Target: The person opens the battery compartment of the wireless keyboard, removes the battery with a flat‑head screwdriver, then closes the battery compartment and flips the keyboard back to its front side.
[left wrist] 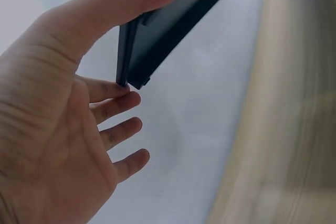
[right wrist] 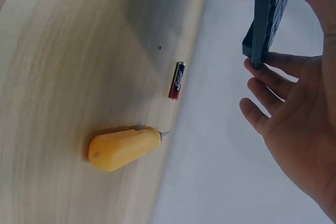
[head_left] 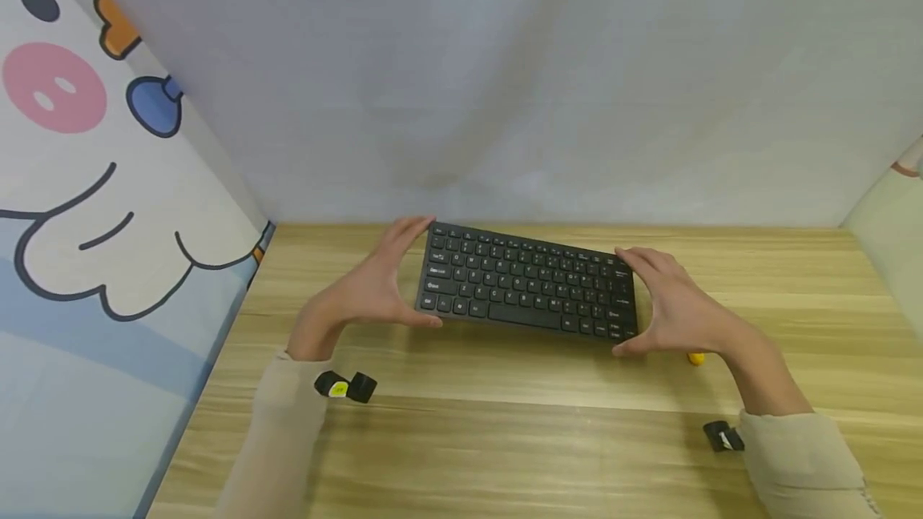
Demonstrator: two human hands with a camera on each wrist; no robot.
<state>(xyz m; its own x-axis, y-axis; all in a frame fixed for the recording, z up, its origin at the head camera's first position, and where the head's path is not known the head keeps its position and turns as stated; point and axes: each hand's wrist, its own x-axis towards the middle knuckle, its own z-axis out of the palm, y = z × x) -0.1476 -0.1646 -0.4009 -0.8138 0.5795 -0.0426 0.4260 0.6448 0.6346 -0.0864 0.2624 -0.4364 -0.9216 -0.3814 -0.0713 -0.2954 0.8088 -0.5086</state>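
Note:
A black compact keyboard (head_left: 530,283) is held up over the table between both hands, keys facing the head camera, its right end lower in that view. At its left end the left hand (head_left: 375,283) grips the short side, thumb at the near edge and fingers at the far edge. The right hand (head_left: 678,307) grips the opposite end the same way. The left wrist view shows the keyboard's underside (left wrist: 168,30) above the table. From the right wrist, a yellow-handled screwdriver (right wrist: 126,148) and a red and black battery (right wrist: 177,80) lie on the table below.
The wood-grain table (head_left: 505,455) reaches back to a pale grey curtain-like backdrop (head_left: 541,86). A cartoon-printed panel (head_left: 108,207) stands along the left side. A tiny dark piece (right wrist: 160,48) lies near the battery. The screwdriver's yellow handle (head_left: 695,359) peeks out beside the right wrist.

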